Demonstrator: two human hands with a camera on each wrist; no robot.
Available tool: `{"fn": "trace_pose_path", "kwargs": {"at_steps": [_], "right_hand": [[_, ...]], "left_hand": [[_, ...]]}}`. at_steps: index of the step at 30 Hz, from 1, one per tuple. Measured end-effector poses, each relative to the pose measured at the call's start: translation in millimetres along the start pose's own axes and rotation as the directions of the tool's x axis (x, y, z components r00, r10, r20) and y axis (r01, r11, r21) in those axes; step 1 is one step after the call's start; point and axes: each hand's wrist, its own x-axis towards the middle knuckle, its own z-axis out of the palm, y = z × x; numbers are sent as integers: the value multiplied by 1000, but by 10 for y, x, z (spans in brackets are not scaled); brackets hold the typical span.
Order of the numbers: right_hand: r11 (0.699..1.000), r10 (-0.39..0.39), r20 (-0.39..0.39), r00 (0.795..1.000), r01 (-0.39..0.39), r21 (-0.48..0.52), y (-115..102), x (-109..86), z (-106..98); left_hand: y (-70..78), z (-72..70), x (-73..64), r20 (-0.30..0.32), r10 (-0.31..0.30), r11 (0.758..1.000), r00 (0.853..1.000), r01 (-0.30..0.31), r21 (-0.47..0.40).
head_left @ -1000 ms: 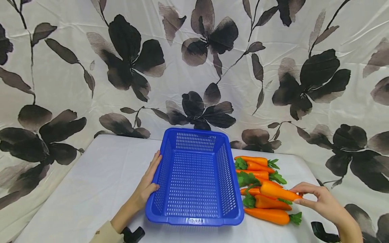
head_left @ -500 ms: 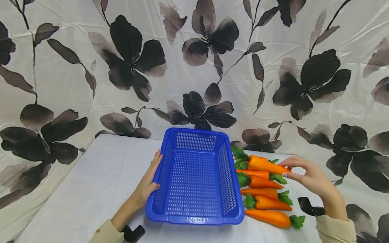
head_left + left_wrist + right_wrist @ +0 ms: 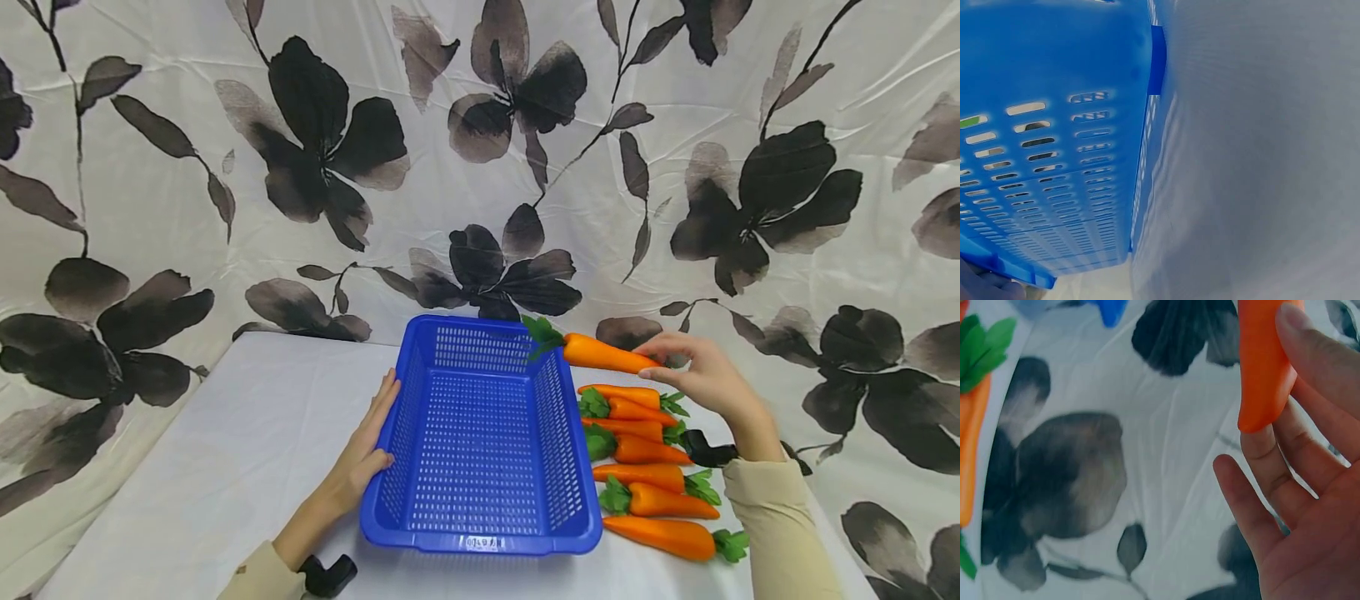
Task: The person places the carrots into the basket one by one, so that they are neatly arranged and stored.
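Note:
A blue perforated plastic basket (image 3: 480, 450) stands in the middle of the table. My left hand (image 3: 356, 462) rests along its left side, fingers straight against the outer wall and thumb at the rim. The left wrist view shows the slotted basket wall (image 3: 1041, 162) close up. Past the basket's far right corner, my right hand (image 3: 693, 371) pinches an orange carrot (image 3: 600, 353) by its narrow end, between thumb and fingers. The carrot's leafy green top points left and overlaps the basket's back right corner. Its tapered tip (image 3: 1266, 394) shows in the right wrist view.
Several more carrots (image 3: 652, 477) lie in a column on the white table (image 3: 300, 392), right beside the basket, their tops alternating left and right. A floral cloth (image 3: 480, 150) hangs behind the table.
My right hand has carried the carrot up from over the row, away from me and leftward, to the basket's far right corner. The left hand and basket have stayed put.

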Motion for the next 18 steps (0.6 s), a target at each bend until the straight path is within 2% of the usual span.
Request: {"fn": "trace_pose_path", "kwargs": {"at_steps": [5,11,18], "right_hand": [[999,-35,-6,999,35,6,-100,266,100],[994,-67,-2,998,67,84,-226,539,255],[989,-95,-12,995,96,115,-345,805,558]], "left_hand": [[2,9,-7,-1,-4,1000,1000,4,6],[7,15,-9,-8,-2,1000,1000,2,-2],[4,13,-14,-8,-7,1000,1000,7,-16]]}}
